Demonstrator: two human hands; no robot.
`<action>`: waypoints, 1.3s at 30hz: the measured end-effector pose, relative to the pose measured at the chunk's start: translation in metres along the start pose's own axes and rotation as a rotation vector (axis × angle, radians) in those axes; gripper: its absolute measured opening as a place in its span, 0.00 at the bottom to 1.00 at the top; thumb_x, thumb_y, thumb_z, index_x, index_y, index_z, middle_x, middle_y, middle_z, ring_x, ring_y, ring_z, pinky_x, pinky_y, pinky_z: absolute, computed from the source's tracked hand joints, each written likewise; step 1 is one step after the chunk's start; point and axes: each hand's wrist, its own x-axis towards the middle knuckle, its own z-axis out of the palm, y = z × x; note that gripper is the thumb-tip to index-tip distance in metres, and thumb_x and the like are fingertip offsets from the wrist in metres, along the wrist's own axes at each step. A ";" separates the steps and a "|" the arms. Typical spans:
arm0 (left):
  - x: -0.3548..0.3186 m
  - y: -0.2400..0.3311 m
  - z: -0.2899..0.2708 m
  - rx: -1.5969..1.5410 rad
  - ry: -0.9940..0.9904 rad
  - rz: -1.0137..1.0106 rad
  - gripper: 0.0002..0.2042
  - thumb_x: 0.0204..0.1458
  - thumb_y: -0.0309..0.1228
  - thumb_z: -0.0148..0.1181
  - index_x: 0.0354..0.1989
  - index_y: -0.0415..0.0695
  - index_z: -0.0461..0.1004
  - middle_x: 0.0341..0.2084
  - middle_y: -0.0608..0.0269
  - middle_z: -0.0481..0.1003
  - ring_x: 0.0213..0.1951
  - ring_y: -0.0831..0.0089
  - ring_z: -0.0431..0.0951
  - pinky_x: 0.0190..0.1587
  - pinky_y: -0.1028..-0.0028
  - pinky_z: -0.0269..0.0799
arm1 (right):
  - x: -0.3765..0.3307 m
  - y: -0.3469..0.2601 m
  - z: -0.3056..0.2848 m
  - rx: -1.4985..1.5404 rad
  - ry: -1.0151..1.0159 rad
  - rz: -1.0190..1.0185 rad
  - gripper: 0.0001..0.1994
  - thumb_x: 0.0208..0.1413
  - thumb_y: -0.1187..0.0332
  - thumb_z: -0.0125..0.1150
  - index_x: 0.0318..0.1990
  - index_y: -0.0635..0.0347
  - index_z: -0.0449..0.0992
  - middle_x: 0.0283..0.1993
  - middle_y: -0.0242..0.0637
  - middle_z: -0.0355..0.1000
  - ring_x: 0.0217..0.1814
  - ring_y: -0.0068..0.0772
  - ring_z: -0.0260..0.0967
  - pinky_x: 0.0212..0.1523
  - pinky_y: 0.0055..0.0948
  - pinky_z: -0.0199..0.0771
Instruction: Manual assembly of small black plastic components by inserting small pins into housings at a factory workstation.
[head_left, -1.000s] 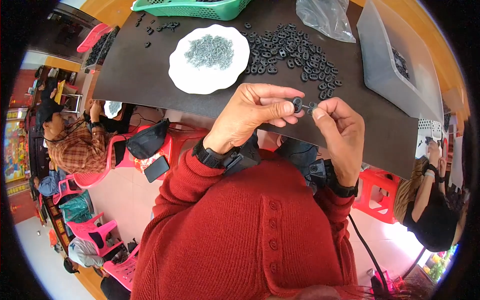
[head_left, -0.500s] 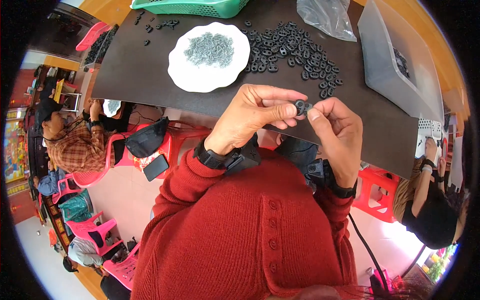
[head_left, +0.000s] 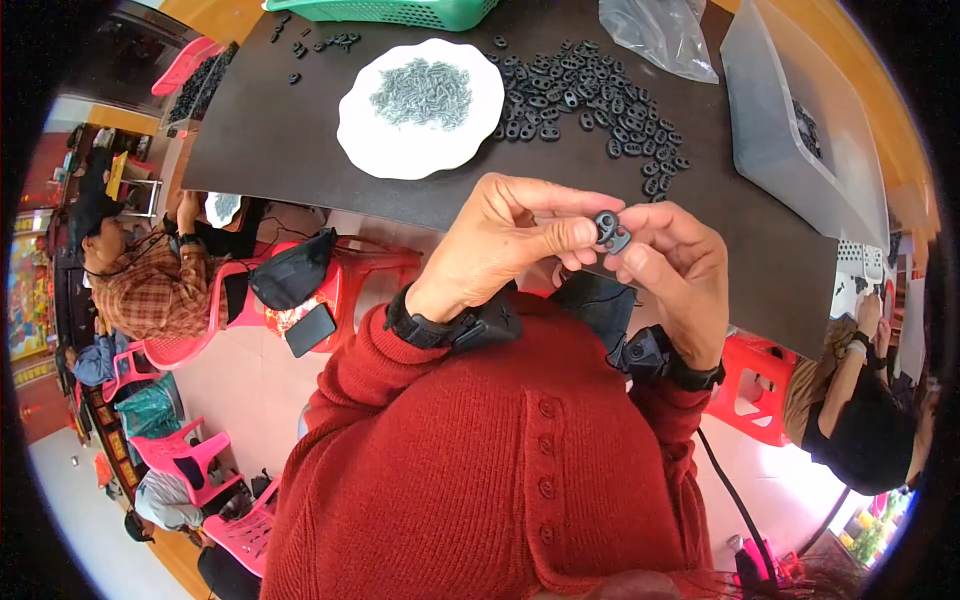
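Just past the table's near edge, my left hand [head_left: 510,235] pinches a small black two-hole cord lock [head_left: 608,228] between thumb and fingers. My right hand [head_left: 685,265] meets it from the other side, its thumb and index finger closed at the lower right of the piece. Whether a spring sits inside cannot be made out. Beyond my hands is a white scalloped plate [head_left: 400,155] holding a heap of small metal springs [head_left: 425,92]. To its right spreads a pile of similar black two-hole pieces [head_left: 570,90].
A green basket [head_left: 440,14] stands at the far edge of the dark table [head_left: 270,150], with a few small black parts nearby. A clear plastic bag [head_left: 665,40] and a translucent bin [head_left: 790,170] lie right. Red stools [head_left: 750,385] and other people are around.
The cord lock has turned in my fingers, so its face with the holes shows more. My right hand's fingertips have shifted around it; the left hand has barely moved.
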 end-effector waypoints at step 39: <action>-0.014 -0.020 0.009 -0.087 0.053 0.116 0.07 0.66 0.23 0.73 0.48 0.35 0.90 0.33 0.58 0.88 0.33 0.78 0.85 0.39 0.77 0.83 | -0.005 0.017 0.017 -0.039 -0.076 -0.187 0.16 0.72 0.73 0.68 0.63 0.70 0.84 0.65 0.54 0.82 0.60 0.36 0.82 0.62 0.33 0.82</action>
